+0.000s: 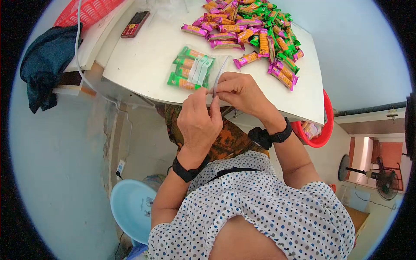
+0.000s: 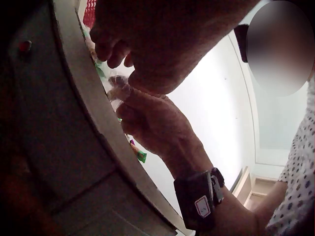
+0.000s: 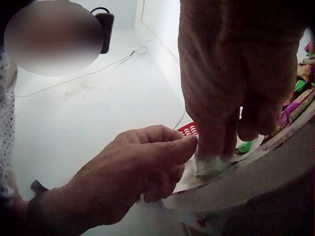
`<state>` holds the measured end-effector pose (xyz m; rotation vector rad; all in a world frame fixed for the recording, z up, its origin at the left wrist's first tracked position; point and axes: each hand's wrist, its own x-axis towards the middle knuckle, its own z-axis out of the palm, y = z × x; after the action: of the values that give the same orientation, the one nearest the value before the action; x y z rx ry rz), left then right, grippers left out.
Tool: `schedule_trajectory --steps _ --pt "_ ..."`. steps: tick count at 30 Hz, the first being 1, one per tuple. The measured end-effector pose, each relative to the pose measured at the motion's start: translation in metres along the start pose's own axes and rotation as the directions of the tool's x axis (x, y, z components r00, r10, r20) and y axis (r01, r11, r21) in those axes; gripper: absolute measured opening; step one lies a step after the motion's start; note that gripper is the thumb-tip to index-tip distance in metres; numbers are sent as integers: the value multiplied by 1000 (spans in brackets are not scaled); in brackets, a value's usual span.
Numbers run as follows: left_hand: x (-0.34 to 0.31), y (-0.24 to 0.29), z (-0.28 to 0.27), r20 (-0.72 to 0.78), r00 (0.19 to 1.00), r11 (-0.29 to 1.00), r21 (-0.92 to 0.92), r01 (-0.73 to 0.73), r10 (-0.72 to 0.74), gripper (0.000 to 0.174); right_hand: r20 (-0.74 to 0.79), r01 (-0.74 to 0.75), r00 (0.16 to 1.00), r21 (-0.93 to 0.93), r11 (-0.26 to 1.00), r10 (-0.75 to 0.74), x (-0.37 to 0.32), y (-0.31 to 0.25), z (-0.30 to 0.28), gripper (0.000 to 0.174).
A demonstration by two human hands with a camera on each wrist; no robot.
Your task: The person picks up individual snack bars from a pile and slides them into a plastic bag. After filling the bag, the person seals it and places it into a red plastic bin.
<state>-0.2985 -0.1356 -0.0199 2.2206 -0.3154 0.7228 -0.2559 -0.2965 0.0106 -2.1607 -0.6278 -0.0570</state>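
A clear zip bag [image 1: 220, 69] with a white printed label lies flat on the white table [image 1: 147, 65], close to its front edge. Inside it, several green-wrapped snack bars [image 1: 184, 82] sit side by side. My right hand [image 1: 245, 93] pinches the bag's zip edge between thumb and fingers. Beside it my left hand [image 1: 198, 123] pinches the near corner of the same edge, thumb toward the right hand. In the right wrist view the left hand [image 3: 133, 172] meets the right hand [image 3: 236, 73] at the bag; the right fingers partly hide the bag there.
A heap of purple- and green-wrapped snack bars [image 1: 247, 30] covers the table's far right. A red-and-black phone [image 1: 135, 24] lies at the far left, near a red basket [image 1: 89, 15]. Below the table stand a red tub [image 1: 328, 125] and a blue basin [image 1: 130, 208].
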Motion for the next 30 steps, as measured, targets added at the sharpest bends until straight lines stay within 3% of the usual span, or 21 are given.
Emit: schedule_trajectory --steps 3,6,12,18,24,27,28,30 --pt "0 -2 0 1 1000 1000 6 -30 30 29 -38 93 995 -105 990 -97 2 2 5 9" --pt "2 1 -2 49 999 1000 -30 5 -4 25 38 101 995 -143 985 -97 5 7 6 9" --pt "1 -4 3 17 1000 999 -32 -16 17 18 45 74 997 -144 987 -68 8 2 8 7" --pt "1 6 -6 70 997 997 -76 -6 11 14 20 73 997 -189 979 -70 9 10 17 16" --pt "6 7 -3 0 996 992 -89 -84 85 13 32 65 998 -228 971 -60 4 9 10 21" --pt "4 6 -2 18 998 994 -91 -61 63 15 40 16 999 -34 999 -14 -2 -4 -19 22" --pt "2 6 -2 22 998 993 -101 -59 62 15 -58 44 997 7 999 -44 -7 1 -23 21" --pt "2 5 -2 36 998 993 -107 -46 50 17 -218 -118 970 -20 993 111 -13 -3 -46 17"
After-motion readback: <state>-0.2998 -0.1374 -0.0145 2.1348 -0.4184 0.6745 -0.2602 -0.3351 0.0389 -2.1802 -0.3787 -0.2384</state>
